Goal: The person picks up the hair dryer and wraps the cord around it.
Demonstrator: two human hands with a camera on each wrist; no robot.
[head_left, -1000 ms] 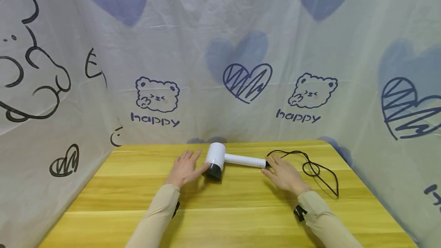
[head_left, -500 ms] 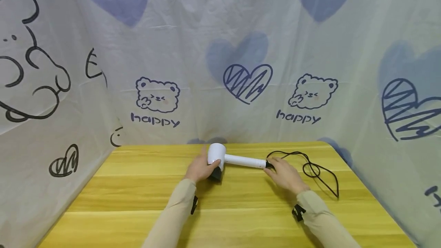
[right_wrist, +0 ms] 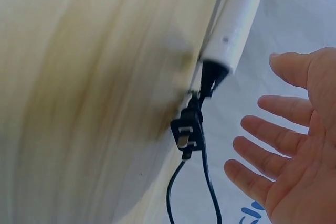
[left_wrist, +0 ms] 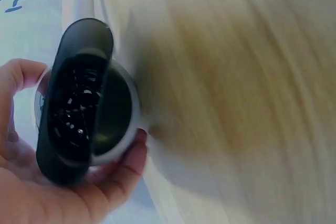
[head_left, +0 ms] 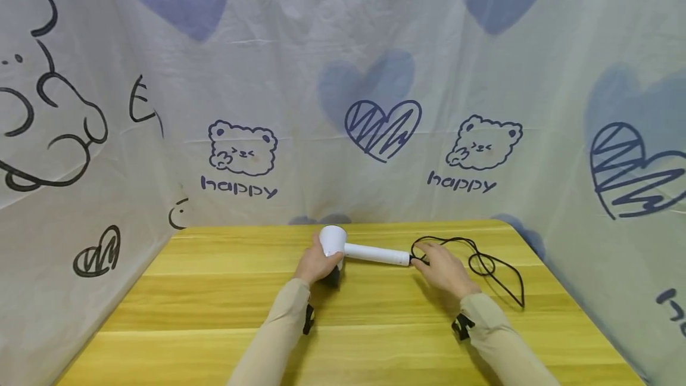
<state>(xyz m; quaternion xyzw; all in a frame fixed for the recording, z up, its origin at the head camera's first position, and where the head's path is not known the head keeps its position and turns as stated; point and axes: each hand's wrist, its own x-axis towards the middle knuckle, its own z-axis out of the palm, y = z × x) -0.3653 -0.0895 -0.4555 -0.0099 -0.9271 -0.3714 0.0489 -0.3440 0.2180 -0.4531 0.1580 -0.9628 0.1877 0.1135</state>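
Observation:
A white hair dryer [head_left: 377, 254] lies near the table's back edge, its handle pointing right. My left hand [head_left: 315, 264] grips its barrel, thumb in front and fingers behind. Below the hand shows the dark nozzle [head_left: 331, 279]; the left wrist view looks into the nozzle's flat opening [left_wrist: 79, 106], with fingers curled round the white barrel. At the handle's end, my right hand [head_left: 443, 268] hovers with fingers spread and palm bare. In the right wrist view, that hand [right_wrist: 294, 129] is apart from the handle [right_wrist: 233, 30] and the black two-prong plug [right_wrist: 187, 132] beside the cord.
The black cord [head_left: 511, 264] loops across the right back of the wooden table [head_left: 375, 338]. A pale cloth [head_left: 311, 171] printed with hearts and bears hangs right behind the table and along both sides.
My left hand has moved right and taken hold of the barrel. The barrel has tipped up slightly and the handle has shifted a little left. My right hand has hardly moved.

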